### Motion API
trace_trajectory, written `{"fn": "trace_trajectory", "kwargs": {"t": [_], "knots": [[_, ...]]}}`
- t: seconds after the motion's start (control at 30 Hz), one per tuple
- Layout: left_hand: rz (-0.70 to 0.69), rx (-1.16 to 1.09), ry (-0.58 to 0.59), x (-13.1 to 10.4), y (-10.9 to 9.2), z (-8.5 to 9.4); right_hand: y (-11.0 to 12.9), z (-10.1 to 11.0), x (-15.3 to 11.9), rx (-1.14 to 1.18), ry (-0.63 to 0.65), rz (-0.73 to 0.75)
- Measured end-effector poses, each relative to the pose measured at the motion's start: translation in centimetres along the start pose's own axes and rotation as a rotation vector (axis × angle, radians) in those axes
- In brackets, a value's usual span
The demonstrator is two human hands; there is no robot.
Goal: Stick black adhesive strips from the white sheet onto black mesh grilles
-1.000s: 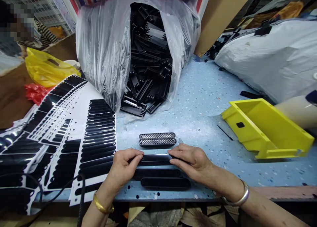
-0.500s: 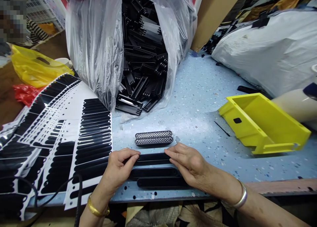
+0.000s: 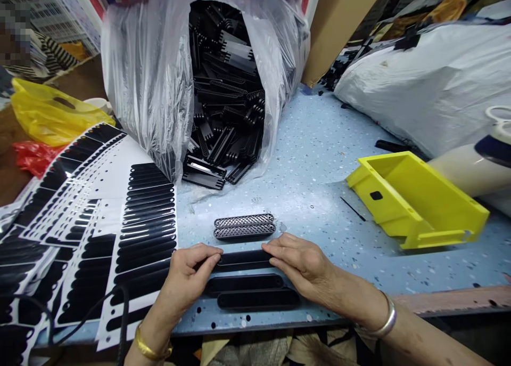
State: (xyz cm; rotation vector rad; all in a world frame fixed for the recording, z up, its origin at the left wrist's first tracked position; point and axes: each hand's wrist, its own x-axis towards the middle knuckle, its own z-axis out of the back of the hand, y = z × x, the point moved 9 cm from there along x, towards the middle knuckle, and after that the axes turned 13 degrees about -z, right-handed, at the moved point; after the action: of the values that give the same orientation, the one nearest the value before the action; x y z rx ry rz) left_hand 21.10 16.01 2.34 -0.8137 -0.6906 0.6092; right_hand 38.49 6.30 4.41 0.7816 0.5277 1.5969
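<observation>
A long black strip (image 3: pixel 244 258) lies level between my two hands. My left hand (image 3: pixel 194 273) pinches its left end between thumb and fingers, and my right hand (image 3: pixel 301 262) is closed on its right end. Nearer the table's front edge lie two more black strips, an upper one (image 3: pixel 245 283) and a lower one (image 3: pixel 257 299). Beyond my hands, two grey lattice-patterned pieces (image 3: pixel 244 226) sit side by side, touching. Left of my left hand are white sheets bearing rows of black rounded strips (image 3: pixel 147 217).
A clear plastic bag (image 3: pixel 149 78) full of black parts stands at the back. At the right is a yellow bin (image 3: pixel 423 195), with a thin black stick (image 3: pixel 353 208) beside it. A large white bag (image 3: pixel 407 83) and yellow plastic bag (image 3: pixel 51 113) flank the table.
The whole view has shifted slightly, so things appear a little further left and lower. Both hands keep their hold on the strip, with hardly any change in pose.
</observation>
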Motion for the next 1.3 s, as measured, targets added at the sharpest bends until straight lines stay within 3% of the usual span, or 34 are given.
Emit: {"fn": "trace_trajectory", "kwargs": {"t": [0.2,0.43,0.5,0.6,0.7,0.83,0.93,1.1,1.2,1.3], "knots": [[-0.022,0.054,0.037,-0.1,-0.1,-0.2,-0.6,0.0,0.2,0.051,-0.040,-0.020],[-0.065,0.103,0.082,0.0,-0.3,-0.4,-1.2,-0.1,1.4,0.143,0.069,-0.081],[-0.144,0.207,0.067,0.0,-1.4,-0.2,-1.3,0.0,1.2,0.124,0.050,-0.095],[-0.341,0.429,-0.046,0.0,-4.8,0.2,-1.4,0.1,0.6,0.078,-0.013,-0.073],[-0.494,0.479,-0.039,0.3,-7.9,-1.2,-1.3,-0.1,0.1,0.057,-0.047,-0.036],[-0.503,0.373,0.179,1.5,-8.6,-4.9,-1.6,-0.2,0.0,0.113,-0.036,-0.066],[-0.461,0.356,0.271,1.9,-7.8,-6.4,-1.5,1.1,-0.6,0.139,-0.118,-0.073],[-0.405,0.339,0.302,2.1,-6.8,-6.8,-2.1,4.2,-2.4,-0.044,-0.270,-0.105],[-0.355,0.331,0.354,2.2,-6.1,-7.4,-3.7,7.4,-3.3,-0.192,-0.375,-0.111],[-0.352,0.362,0.404,2.1,-5.8,-8.1,-6.9,10.8,-3.4,-0.485,-0.480,-0.169]]}}
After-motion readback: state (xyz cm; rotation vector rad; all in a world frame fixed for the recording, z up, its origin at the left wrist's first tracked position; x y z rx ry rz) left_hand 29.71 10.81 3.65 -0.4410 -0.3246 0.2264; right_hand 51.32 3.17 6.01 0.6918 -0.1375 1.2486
